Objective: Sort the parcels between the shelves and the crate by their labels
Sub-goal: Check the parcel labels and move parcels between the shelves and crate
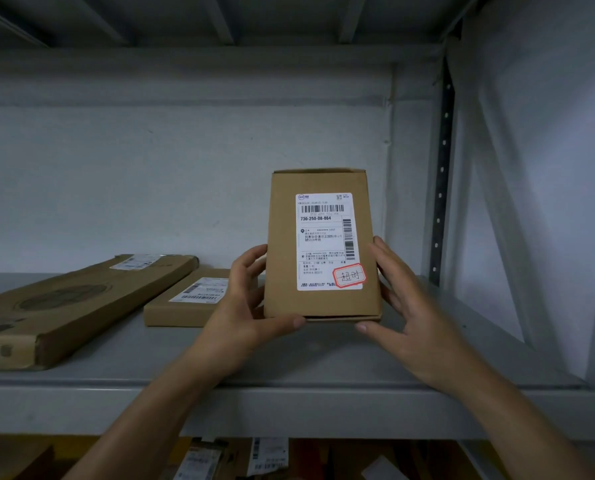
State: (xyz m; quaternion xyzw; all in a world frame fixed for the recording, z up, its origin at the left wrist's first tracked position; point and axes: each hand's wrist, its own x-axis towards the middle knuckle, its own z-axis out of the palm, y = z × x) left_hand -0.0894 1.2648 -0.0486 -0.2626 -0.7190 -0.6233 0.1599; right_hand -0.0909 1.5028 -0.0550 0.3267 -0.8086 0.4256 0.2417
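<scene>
My left hand (240, 306) grips the left edge of a small cardboard parcel (284, 237), thumb along its bottom edge. My right hand (407, 306) steadies the right side with near-straight fingers. The parcel stands on end on the grey shelf (289, 372), label (323, 237) facing me, with a red-bordered handwritten sticker (349, 276) at its 5 o'clock corner. A flat carton (74, 306) lies at 9 o'clock. I should read the sticker before choosing shelf or crate, supporting the base.

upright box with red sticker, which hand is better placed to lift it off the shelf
Left, probably: the left hand wraps the box edge, thumb in front; the right hand only touches.
</scene>
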